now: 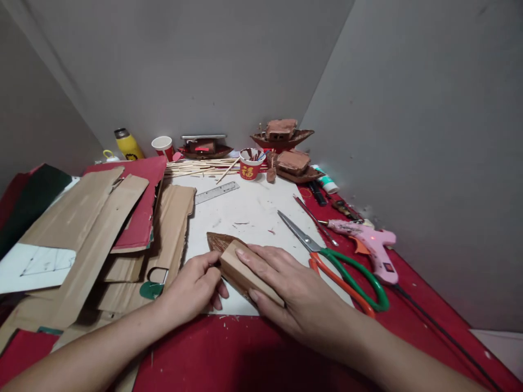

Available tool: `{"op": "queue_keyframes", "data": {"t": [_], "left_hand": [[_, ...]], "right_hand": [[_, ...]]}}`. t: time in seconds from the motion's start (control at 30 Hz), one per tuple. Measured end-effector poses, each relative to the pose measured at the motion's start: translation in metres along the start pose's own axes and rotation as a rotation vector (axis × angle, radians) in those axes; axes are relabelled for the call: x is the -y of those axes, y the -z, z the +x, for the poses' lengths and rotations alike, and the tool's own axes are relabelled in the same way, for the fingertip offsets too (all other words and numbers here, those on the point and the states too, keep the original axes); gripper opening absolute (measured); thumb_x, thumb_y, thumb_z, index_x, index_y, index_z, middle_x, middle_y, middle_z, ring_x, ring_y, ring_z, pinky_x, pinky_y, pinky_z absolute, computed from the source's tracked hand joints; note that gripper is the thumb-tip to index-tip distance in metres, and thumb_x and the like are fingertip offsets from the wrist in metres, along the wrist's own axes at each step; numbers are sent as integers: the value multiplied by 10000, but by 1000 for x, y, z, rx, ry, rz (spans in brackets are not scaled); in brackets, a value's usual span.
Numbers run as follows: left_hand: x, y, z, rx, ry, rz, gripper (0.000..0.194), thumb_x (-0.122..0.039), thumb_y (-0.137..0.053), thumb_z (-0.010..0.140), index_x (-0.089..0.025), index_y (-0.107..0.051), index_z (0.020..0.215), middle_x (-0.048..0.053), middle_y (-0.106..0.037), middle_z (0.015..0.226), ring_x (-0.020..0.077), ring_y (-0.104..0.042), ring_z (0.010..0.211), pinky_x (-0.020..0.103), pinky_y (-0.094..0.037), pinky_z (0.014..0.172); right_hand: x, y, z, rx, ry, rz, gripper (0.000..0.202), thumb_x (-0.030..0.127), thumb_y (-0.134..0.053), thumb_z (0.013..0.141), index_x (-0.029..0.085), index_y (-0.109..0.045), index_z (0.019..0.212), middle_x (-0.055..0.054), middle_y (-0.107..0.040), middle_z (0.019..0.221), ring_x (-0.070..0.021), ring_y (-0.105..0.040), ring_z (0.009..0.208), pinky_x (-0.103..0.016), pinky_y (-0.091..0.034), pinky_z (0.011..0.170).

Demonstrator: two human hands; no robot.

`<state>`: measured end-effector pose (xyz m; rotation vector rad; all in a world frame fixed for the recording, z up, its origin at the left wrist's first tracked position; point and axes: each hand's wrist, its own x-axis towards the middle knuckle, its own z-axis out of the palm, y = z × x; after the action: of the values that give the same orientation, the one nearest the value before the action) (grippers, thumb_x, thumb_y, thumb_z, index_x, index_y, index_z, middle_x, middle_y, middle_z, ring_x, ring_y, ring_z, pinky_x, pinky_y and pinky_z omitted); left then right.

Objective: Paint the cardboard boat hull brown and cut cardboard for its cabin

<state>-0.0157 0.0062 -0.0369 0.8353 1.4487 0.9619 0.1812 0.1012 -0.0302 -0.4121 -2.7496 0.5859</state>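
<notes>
In the head view, a brown model boat hull lies on the white sheet, its pointed tip toward the upper left. On top of it sits a folded piece of bare cardboard, box-shaped like a cabin. My right hand is closed over this piece, fingers along its top and thumb at its near side. At the left end, my left hand has its fingers bent together against the hull's edge and the cardboard's corner. The fingertips there are partly hidden.
Orange-and-green scissors and a pink glue gun lie right. Cardboard pieces pile up left. Behind are a ruler, wooden sticks, a red paper cup, finished model boats and a yellow bottle.
</notes>
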Motion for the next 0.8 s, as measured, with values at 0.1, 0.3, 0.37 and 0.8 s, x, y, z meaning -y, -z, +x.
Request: {"op": "queue_keyframes", "data": {"t": [0.1, 0.3, 0.37, 0.8], "left_hand": [[2, 2, 1, -1, -2, 109, 250, -230, -480, 794, -184, -586, 1016, -24, -639, 614, 89, -551, 383, 154, -392, 359], [4, 3, 5, 84, -1, 81, 182, -172, -535, 708, -184, -586, 882, -50, -599, 571, 75, -491, 359, 150, -357, 340], [5, 5, 6, 124, 3, 64, 191, -159, -560, 670, -178, -598, 856, -62, -580, 551, 74, -490, 358, 156, -369, 356], [5, 6, 9, 89, 4, 207, 118, -273, -664, 760, -181, -608, 712, -80, -521, 463, 82, -479, 365, 160, -342, 359]], "right_hand": [[-3, -5, -4, -1, 19, -29, 597, 194, -488, 947, 193, -316, 1519, -153, -479, 1470, -272, -466, 1312, -453, -476, 1063], [-1, -10, -3, 52, 18, -244, 573, 204, -522, 928, 164, -393, 1485, -230, -519, 1409, -361, -528, 1245, -546, -544, 952], [1, -9, -1, 79, 8, -270, 583, 246, -539, 928, 161, -398, 1487, -235, -526, 1403, -374, -538, 1233, -557, -555, 929], [-8, 34, -6, 163, -163, 73, 688, 413, -537, 936, 197, -314, 1549, -145, -405, 1570, -310, -419, 1413, -508, -434, 1100]]}}
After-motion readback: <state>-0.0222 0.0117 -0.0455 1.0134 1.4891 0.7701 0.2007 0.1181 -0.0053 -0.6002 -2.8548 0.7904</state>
